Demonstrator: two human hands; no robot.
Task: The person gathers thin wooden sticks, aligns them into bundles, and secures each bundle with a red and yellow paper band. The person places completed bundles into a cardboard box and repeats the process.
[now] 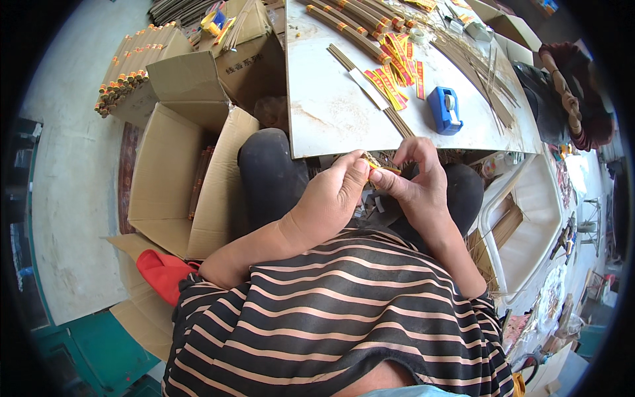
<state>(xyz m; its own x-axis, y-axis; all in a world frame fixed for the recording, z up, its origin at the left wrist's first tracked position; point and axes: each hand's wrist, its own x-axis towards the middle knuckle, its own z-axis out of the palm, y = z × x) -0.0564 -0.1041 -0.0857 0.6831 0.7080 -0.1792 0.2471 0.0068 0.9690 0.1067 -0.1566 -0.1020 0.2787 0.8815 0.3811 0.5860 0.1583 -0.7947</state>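
At the table's near edge, my left hand [334,193] is closed round a bundle of incense sticks [370,159], whose cut ends face up between my fingers. A red-and-yellow paper label [392,170] shows at the bundle's side. My right hand [421,188] presses its thumb against that label, its other fingers bent above. Most of the bundle is hidden by my hands. More such labels [400,66] lie fanned out on the white table [317,119], beside loose incense sticks [397,124] with a pale paper strip across them. A blue tape dispenser [445,111] stands to their right.
Finished incense bundles [350,30] lie at the table's far side; others are stacked [129,66] at far left. An open cardboard box [159,178] with bundles inside stands left of my legs. On the right are a white tub [529,231] and another person [569,99].
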